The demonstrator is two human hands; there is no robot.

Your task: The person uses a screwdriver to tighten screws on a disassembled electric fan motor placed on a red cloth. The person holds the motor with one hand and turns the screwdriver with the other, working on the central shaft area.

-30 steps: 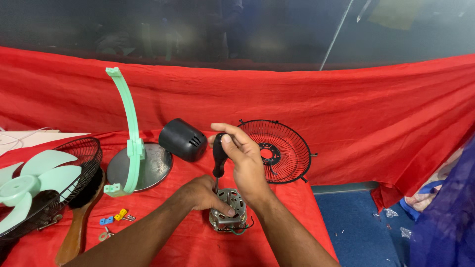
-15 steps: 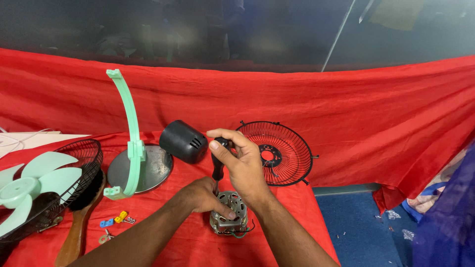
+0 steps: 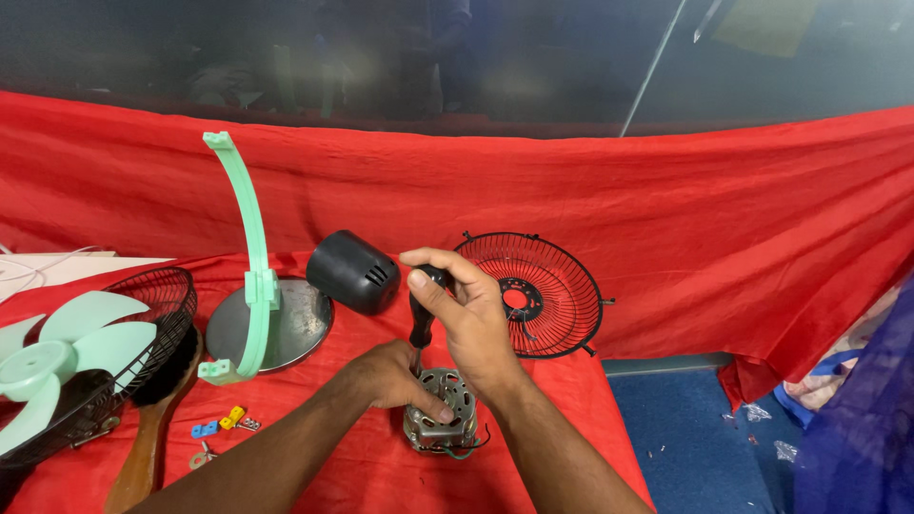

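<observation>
The fan motor point(image 3: 440, 411), a small metal unit with vent slots on top and thin wires trailing from its base, sits on the red cloth point(image 3: 609, 228) near the front edge of the table, directly under both hands. The left hand point(image 3: 390, 376) comes in from the lower left and rests on the motor's top left side, fingers curled over it and thumb lying across the upper casing, so it is closed on the motor rather than spread. The right hand point(image 3: 466, 314) is just above and slightly right of the motor, wrapped tight around the black handle of a screwdriver point(image 3: 422, 319) that stands nearly upright. The tool's shaft runs down between the two hands to the top of the motor; the tip itself is hidden by the left hand's fingers.

Behind the hands, a black motor cover point(image 3: 352, 272) lies on its side, and to its right a black wire guard point(image 3: 529, 295) leans against the draped cloth. To the left stands a round metal base point(image 3: 295, 319) with a curved mint-green stand arm point(image 3: 249, 257) rising from it. At the far left a mint-green fan blade point(image 3: 67, 366) lies in the other black wire guard half point(image 3: 152, 305). A wooden-handled brush point(image 3: 152, 428) lies beside it, with a few small blue and yellow clips point(image 3: 219, 422) close by on the cloth.
</observation>
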